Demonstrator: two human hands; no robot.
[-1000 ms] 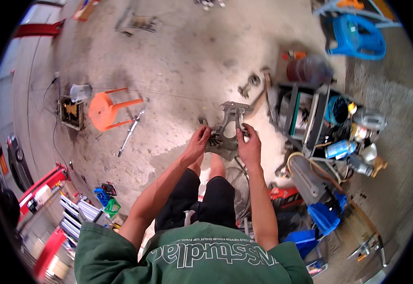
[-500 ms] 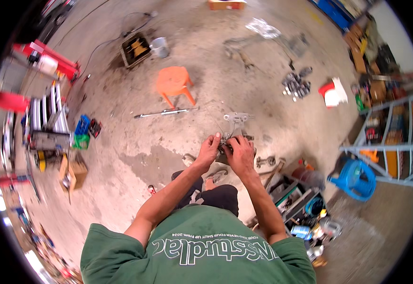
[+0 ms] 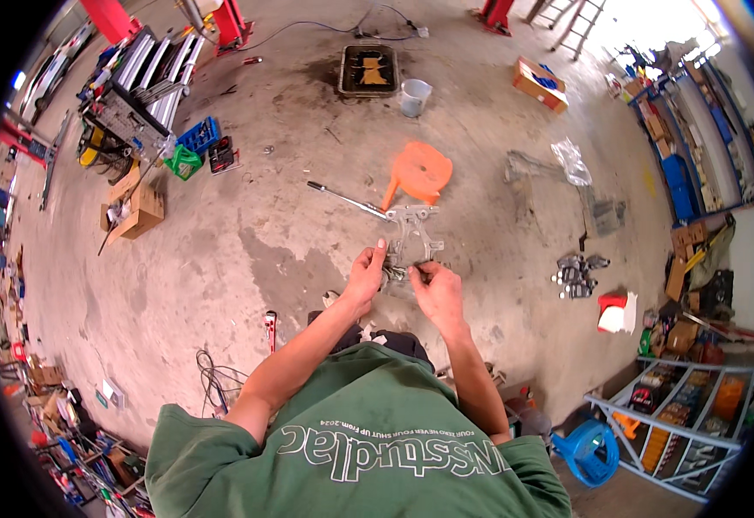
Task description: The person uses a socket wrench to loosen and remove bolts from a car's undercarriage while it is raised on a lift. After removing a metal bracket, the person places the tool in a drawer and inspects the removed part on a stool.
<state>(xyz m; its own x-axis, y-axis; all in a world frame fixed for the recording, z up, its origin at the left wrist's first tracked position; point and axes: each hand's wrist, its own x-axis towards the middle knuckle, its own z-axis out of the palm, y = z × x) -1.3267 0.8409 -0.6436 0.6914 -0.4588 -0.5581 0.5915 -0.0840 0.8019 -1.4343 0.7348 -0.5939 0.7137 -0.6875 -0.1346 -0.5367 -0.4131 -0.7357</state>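
Observation:
A grey cast-metal bracket (image 3: 412, 231) with several arms and bolt holes extends away from me, beyond my hands. My left hand (image 3: 365, 278) is closed on the left side of its near end, thumb pointing up. Closed as well, my right hand (image 3: 438, 295) has thumb and fingertips pressed together at the near right part of the bracket. Small metal fittings (image 3: 397, 273) show between the two hands; their exact kind cannot be made out. My palms and fingers hide part of the near end.
An orange stool (image 3: 421, 173) stands just beyond the bracket, with a long-handled wrench (image 3: 347, 198) on the floor beside it. Farther off are an oily drain tray (image 3: 368, 91) and a pitcher (image 3: 414, 97). Metal parts (image 3: 577, 275) lie right; a blue plastic seat (image 3: 586, 453) stands near right.
My view has swung to the right and up. The bracket shows more fully now, and my hands are slightly farther apart, the right one lower beside its near end.

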